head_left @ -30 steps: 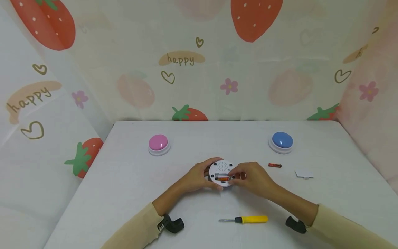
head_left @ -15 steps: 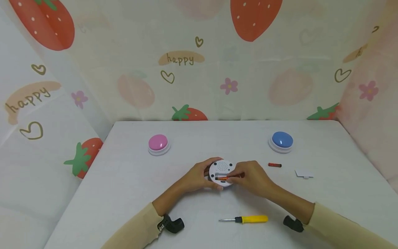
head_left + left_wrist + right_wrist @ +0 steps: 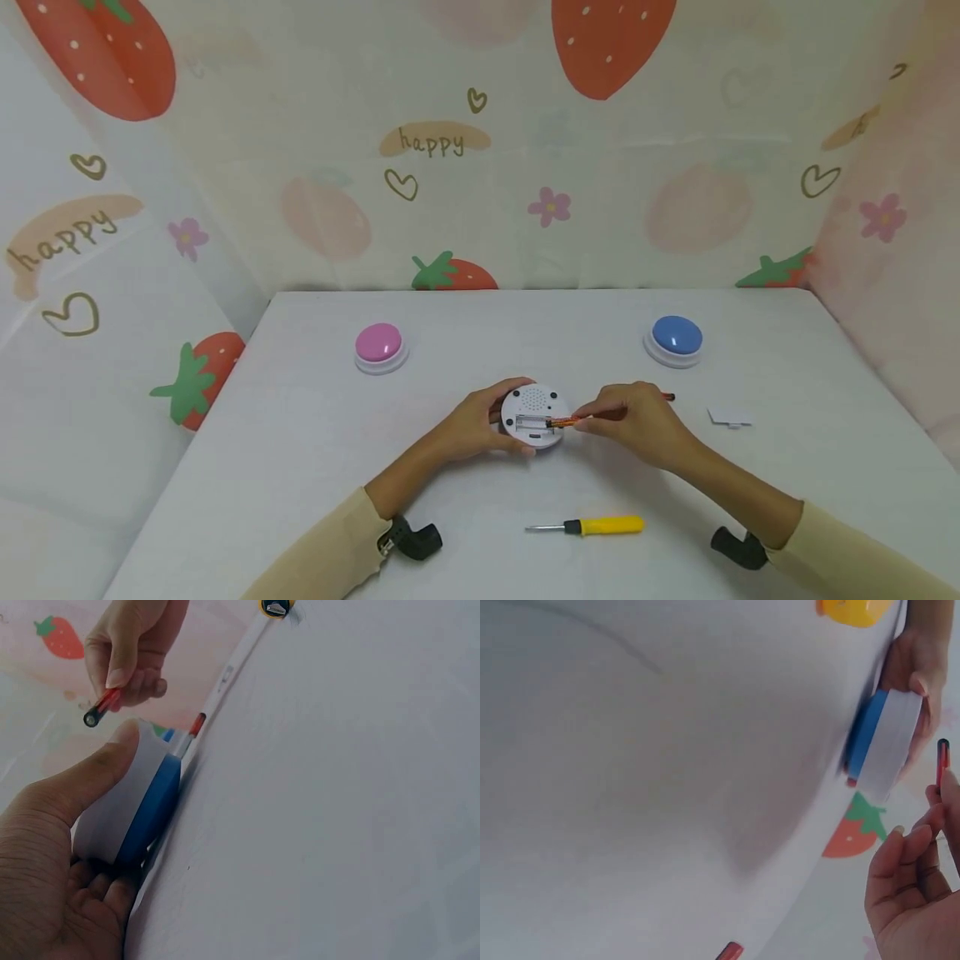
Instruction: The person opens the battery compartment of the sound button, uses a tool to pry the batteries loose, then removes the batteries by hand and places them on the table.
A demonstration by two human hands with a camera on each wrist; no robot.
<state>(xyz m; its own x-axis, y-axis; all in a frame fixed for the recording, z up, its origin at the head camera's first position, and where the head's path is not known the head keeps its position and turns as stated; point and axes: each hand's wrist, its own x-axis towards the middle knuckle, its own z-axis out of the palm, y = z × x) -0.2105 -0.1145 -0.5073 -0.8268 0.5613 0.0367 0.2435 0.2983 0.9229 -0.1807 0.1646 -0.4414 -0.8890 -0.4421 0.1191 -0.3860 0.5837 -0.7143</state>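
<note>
In the head view my left hand [image 3: 468,429] grips a round push button [image 3: 534,398] turned base up, its white underside showing an uncovered battery slot. The blue dome faces down, seen in the left wrist view on the same push button [image 3: 142,810]. My right hand [image 3: 647,425] pinches a red and black battery [image 3: 560,422] by one end, just over the right side of the base. The right wrist view shows this battery [image 3: 943,754] pointing away from the fingertips. No battery lies in the slot.
Another battery [image 3: 670,397] lies behind the right hand, partly hidden. Right of it is a small white battery cover [image 3: 729,417]. A yellow-handled screwdriver [image 3: 609,525] lies near the front. A pink push button [image 3: 378,343] and a blue push button [image 3: 677,336] stand farther back.
The battery has come out of the slot in the right hand's pinch, and that hand has moved right and slightly up. The left hand still holds the push button in place.
</note>
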